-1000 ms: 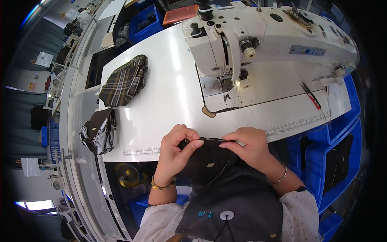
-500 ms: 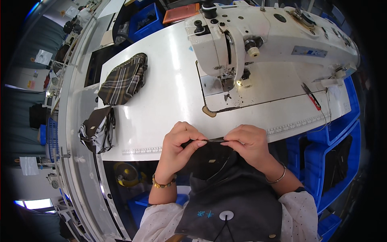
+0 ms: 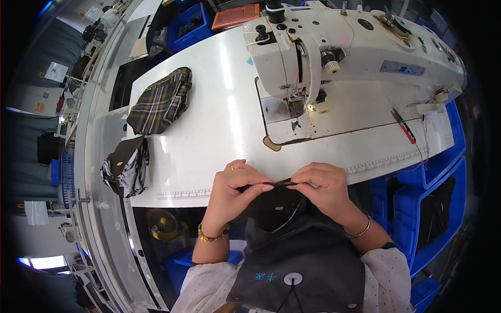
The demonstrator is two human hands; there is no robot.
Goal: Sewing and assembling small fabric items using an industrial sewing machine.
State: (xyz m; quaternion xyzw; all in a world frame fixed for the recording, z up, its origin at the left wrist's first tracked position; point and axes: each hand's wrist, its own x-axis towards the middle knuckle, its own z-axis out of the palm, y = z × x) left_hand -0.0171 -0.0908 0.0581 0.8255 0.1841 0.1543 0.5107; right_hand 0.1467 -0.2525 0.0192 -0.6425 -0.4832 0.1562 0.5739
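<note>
A dark fabric piece [image 3: 269,208] with a small tan label and a pale inner edge hangs over my dark apron [image 3: 308,261]. Its top edge is pinched at the table's near edge by both hands. My left hand [image 3: 235,188] is closed on that edge, thumb against fingers. Close by on the right, my right hand [image 3: 324,189] grips the same edge between thumb and forefinger. Just beyond the hands, a printed ruler strip [image 3: 386,160] runs along the white table [image 3: 209,120]. The fabric's underside is hidden.
A white sewing machine [image 3: 355,47] stands on the table ahead, with red-handled snips [image 3: 403,128] to its right. At the left lie plaid fabric pieces [image 3: 162,101] and a dark-and-plaid bundle [image 3: 127,168]. Blue bins [image 3: 409,208] stand at the right; another blue bin [image 3: 189,35] is behind the table.
My left fingertips have slid slightly right along the fabric's edge, and its upper fingers have shifted so a ring shows. The right hand has barely moved.
</note>
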